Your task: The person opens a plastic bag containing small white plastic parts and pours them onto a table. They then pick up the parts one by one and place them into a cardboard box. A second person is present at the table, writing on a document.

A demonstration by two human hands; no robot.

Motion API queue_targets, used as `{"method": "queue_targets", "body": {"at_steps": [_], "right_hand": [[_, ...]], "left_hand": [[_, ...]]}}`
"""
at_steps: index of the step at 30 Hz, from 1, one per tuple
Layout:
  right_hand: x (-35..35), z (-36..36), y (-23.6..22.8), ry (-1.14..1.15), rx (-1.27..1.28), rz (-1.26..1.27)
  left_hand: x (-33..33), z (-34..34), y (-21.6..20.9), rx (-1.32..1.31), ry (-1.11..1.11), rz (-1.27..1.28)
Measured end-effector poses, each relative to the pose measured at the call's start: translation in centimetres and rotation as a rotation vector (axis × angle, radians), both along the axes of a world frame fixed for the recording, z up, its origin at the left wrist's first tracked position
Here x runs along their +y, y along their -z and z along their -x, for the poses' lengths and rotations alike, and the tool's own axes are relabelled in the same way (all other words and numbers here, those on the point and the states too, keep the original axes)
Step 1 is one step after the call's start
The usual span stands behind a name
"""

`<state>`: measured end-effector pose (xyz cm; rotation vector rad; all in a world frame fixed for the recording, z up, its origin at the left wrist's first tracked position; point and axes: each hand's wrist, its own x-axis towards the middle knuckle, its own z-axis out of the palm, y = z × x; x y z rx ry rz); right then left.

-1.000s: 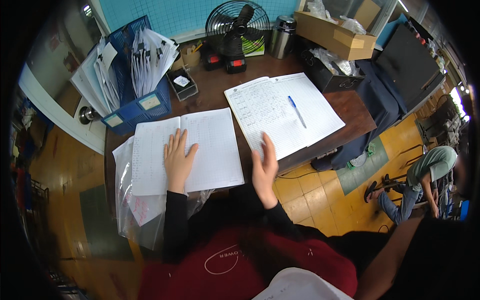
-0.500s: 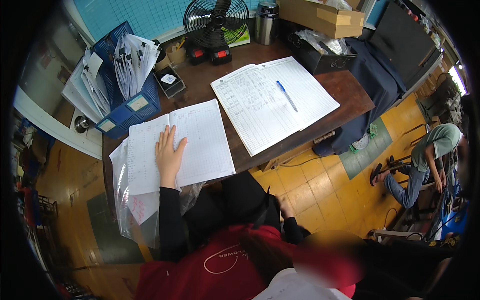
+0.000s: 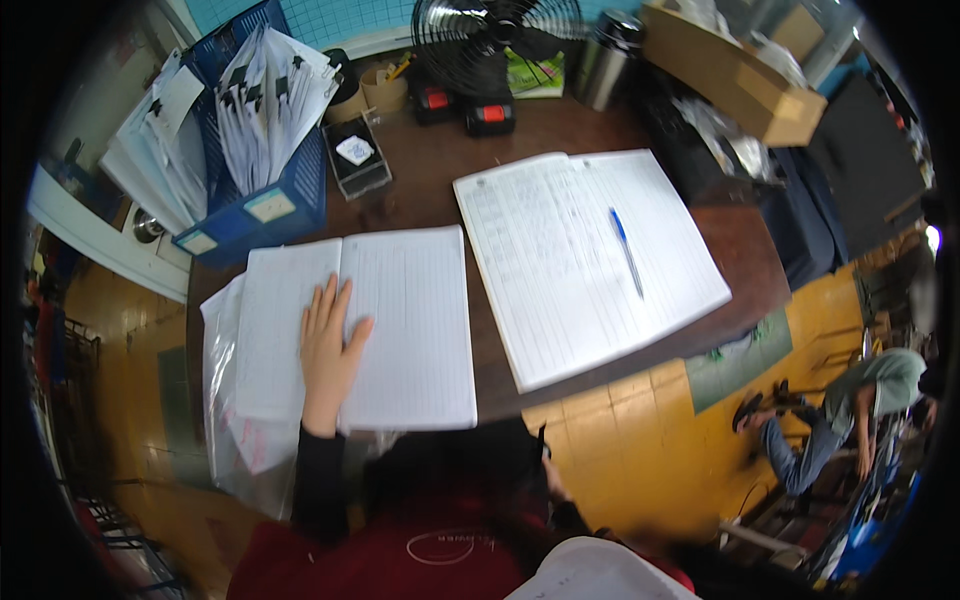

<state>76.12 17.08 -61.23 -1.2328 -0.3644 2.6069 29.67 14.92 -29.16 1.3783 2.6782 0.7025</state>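
My left hand [image 3: 332, 350] lies flat, fingers spread, on the left page of an open lined notebook [image 3: 415, 330]. Under that notebook is a clear plastic sleeve [image 3: 222, 400] with a sheet showing red handwriting. To the right lies a larger open ledger [image 3: 540, 250] with ruled, partly filled pages, and a blue and silver pen [image 3: 627, 252] rests on its right page. My right hand [image 3: 556, 482] is low beside my lap, away from the desk; its fingers are mostly hidden and blurred.
The brown desk [image 3: 420, 180] carries a blue file rack [image 3: 255, 222] of clipped papers, a small clear box [image 3: 358, 165], a black fan [image 3: 495, 45], a steel flask [image 3: 608, 62] and a cardboard box [image 3: 730, 75]. A seated person [image 3: 850, 410] bends forward at far right.
The whole view has shifted and tilted, so the desk and ledger appear lower and nearer. My left hand stays flat on the notebook; the pen remains on the ledger.
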Motion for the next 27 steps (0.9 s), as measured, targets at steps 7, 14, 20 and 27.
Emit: {"method": "queue_targets", "body": {"at_steps": [7,14,20,27], "right_hand": [[4.6,5.2,-1.1,-0.125,-0.320,-0.009],[8.3,8.3,-0.6,-0.228,-0.483,-0.081],[8.2,7.9,1.0,-0.322,-0.529,-0.179],[10.7,3.9,0.6,-0.803,-0.823,-0.517]], "left_hand": [[-0.6,-1.7,-1.8,-0.073,-0.059,0.066],[-0.4,-0.8,-2.3,-0.093,-0.027,0.118],[-0.2,-0.7,-2.3,-0.123,-0.041,0.034],[-0.4,-0.6,-1.1,-0.084,-0.007,-0.100]]}}
